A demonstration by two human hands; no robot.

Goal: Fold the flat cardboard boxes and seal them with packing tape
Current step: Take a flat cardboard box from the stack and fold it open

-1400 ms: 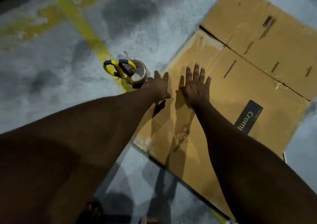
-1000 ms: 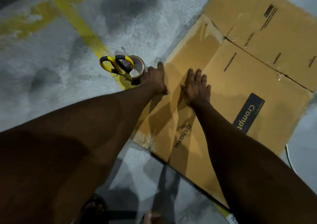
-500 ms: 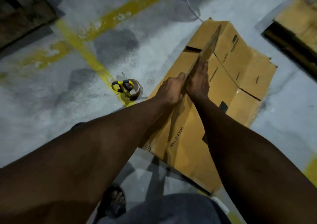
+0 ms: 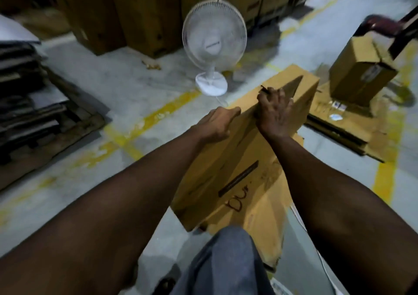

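A flattened brown cardboard box (image 4: 235,172) stands tilted up off the concrete floor in front of me, its long upper edge running away from me. My left hand (image 4: 217,123) grips that upper edge on the left side, thumb along the top. My right hand (image 4: 274,111) curls its fingers over the same edge a little farther along. The tape roll and the scissors are out of view.
A white pedestal fan (image 4: 213,43) stands just beyond the box. A taped-up box (image 4: 359,73) sits on flat cardboard sheets (image 4: 346,123) at the right. Stacked flat sheets on a pallet (image 4: 34,104) fill the left. Tall cartons (image 4: 144,12) line the back. My knee (image 4: 226,260) is below.
Both hands went from lying flat on the cardboard to gripping its edge and raised it off the floor. My view lifted, so the tape and scissors left the frame.
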